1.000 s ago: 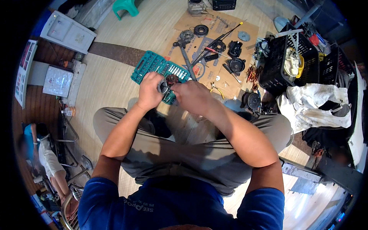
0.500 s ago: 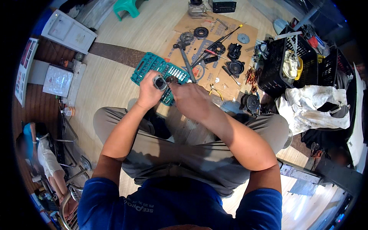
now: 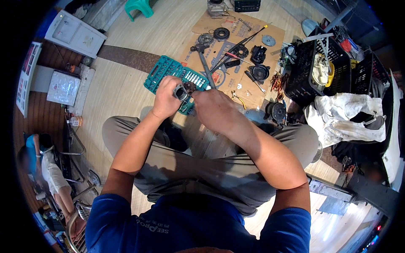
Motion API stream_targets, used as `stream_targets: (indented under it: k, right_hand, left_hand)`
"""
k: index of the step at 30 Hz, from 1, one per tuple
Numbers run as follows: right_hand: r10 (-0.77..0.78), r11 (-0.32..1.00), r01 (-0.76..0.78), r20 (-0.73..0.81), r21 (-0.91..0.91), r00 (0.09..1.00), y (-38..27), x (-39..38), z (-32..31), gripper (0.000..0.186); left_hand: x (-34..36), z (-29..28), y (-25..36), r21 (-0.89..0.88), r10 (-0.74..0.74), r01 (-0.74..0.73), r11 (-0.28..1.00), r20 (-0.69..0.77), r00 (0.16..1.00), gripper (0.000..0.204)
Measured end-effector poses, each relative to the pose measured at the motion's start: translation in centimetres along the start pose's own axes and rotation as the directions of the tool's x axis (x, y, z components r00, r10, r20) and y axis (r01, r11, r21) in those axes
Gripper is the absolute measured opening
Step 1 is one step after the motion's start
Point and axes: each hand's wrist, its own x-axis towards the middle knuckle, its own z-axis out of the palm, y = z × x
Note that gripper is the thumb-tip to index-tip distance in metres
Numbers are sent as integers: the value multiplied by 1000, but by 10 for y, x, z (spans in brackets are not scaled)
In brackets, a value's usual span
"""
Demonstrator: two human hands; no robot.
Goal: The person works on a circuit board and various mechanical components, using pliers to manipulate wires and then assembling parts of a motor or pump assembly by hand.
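I sit over a wooden floor with both hands raised in front of me. My left hand (image 3: 166, 98) grips a small round metal part (image 3: 182, 92) with a dark hollow middle. My right hand (image 3: 215, 109) is closed against the same part from the right, fingertips on it; what it pinches is hidden. Just beyond my hands lies an open teal socket set case (image 3: 162, 69) with rows of sockets.
A cardboard sheet (image 3: 270, 31) carries round metal parts, a long black bar and screwdrivers. Black crates (image 3: 312, 90) and a white cloth (image 3: 348, 116) stand to the right. A green stool (image 3: 139, 6) is far ahead. Another person (image 3: 46, 168) sits at the left.
My hands have stayed together on the metal part, turning it slightly so its hollow face shows differently. Nothing else has moved.
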Motion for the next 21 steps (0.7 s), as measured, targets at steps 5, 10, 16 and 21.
stream_targets:
  k: [5, 10, 16, 21]
  right_hand:
    - [-105, 994, 104, -31, -44, 994, 7, 3, 6, 17]
    - [41, 998, -50, 181, 49, 983, 13, 12, 4, 21]
    - [152, 963, -189, 190, 194, 970, 8, 14, 15, 25]
    - [144, 942, -168, 102, 289, 984, 9, 14, 27, 18]
  left_hand:
    - [3, -2, 4, 19, 99, -100, 995, 77, 992, 35]
    - [3, -5, 7, 61, 140, -148, 987, 109, 984, 36]
    - [-2, -7, 6, 98, 118, -129, 987, 106, 987, 31]
    - [-5, -8, 1, 59, 92, -100, 993, 124, 988, 28]
